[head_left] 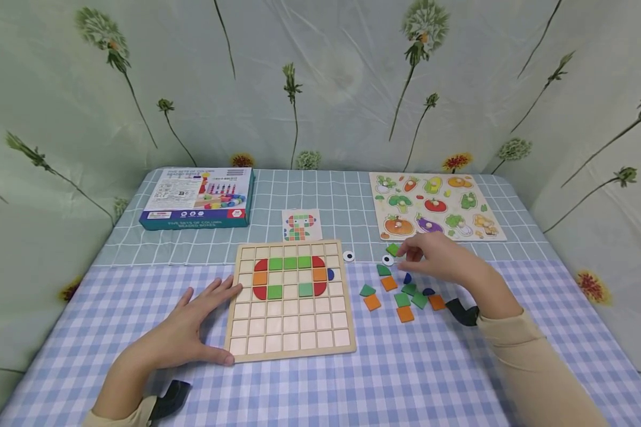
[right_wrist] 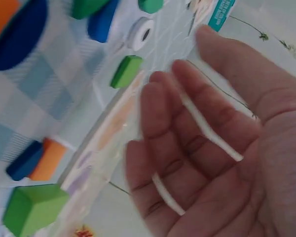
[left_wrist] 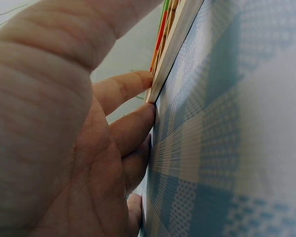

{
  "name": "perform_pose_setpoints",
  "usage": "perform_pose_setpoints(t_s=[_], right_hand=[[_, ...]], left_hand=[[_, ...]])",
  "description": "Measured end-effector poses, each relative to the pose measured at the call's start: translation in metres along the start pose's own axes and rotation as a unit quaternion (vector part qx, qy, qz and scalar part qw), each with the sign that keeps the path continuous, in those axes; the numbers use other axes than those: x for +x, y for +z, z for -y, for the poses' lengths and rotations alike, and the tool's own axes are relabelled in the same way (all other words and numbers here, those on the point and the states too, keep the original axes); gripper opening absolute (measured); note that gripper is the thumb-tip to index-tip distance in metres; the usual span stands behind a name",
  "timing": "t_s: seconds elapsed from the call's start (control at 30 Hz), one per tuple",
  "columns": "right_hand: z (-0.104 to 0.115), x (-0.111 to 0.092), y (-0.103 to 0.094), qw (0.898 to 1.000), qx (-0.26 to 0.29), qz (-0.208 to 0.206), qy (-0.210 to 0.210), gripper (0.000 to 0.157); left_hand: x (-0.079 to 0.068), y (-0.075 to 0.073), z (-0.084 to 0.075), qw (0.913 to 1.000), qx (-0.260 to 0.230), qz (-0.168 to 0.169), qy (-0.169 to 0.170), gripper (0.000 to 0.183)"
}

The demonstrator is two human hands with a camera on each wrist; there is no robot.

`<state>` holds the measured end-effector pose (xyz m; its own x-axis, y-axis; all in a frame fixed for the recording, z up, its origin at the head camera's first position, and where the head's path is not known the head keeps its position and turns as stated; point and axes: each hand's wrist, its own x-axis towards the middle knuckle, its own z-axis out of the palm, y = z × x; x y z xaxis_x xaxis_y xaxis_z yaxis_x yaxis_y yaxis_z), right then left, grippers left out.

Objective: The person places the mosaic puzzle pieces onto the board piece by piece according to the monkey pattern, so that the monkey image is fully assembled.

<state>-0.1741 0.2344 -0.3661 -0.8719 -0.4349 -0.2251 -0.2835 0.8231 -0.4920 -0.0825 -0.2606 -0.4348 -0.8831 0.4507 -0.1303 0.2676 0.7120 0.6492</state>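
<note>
A wooden grid board (head_left: 275, 325) lies flat on the checked cloth, with red, orange, green and blue pieces set in its upper part. Against its left edge my left hand (head_left: 184, 332) rests with fingers spread; in the left wrist view a fingertip (left_wrist: 144, 78) meets the wooden rim. Over the loose pieces to the right hovers my right hand (head_left: 440, 258), fingers loosely bent, nothing between them in the right wrist view. Nearest to it are a white eye disc (head_left: 387, 260) and a green square (head_left: 392, 249). Another eye disc (head_left: 349, 256) lies beside the board's upper right corner.
A pattern card (head_left: 301, 225) lies just behind the board. The boxed bead set (head_left: 196, 198) sits at back left, a vegetable knob puzzle (head_left: 437, 207) at back right. Several orange, green and blue pieces, such as an orange square (head_left: 405, 314), are scattered right of the board.
</note>
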Motion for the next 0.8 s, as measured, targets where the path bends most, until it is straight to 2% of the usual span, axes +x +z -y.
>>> perform_pose_setpoints(t_s=[0.1, 0.3, 0.53, 0.8], right_hand=[[-0.009, -0.002, 0.004, 1.000, 0.001, 0.012, 0.027, 0.017], [-0.021, -0.003, 0.013, 0.999, -0.005, 0.021, 0.034, 0.016], [-0.021, 0.000, 0.021, 0.999, -0.011, 0.008, 0.034, 0.017], [-0.019, 0.002, 0.023, 0.999, 0.005, 0.018, 0.046, 0.013]], left_hand=[[0.000, 0.000, 0.000, 1.0000, -0.002, 0.001, 0.001, 0.121], [0.001, 0.000, 0.001, 1.0000, -0.001, 0.002, 0.000, 0.122], [0.000, 0.001, 0.002, 1.0000, -0.001, -0.002, 0.003, 0.121], [0.000, 0.001, 0.002, 1.0000, 0.001, 0.000, -0.001, 0.122]])
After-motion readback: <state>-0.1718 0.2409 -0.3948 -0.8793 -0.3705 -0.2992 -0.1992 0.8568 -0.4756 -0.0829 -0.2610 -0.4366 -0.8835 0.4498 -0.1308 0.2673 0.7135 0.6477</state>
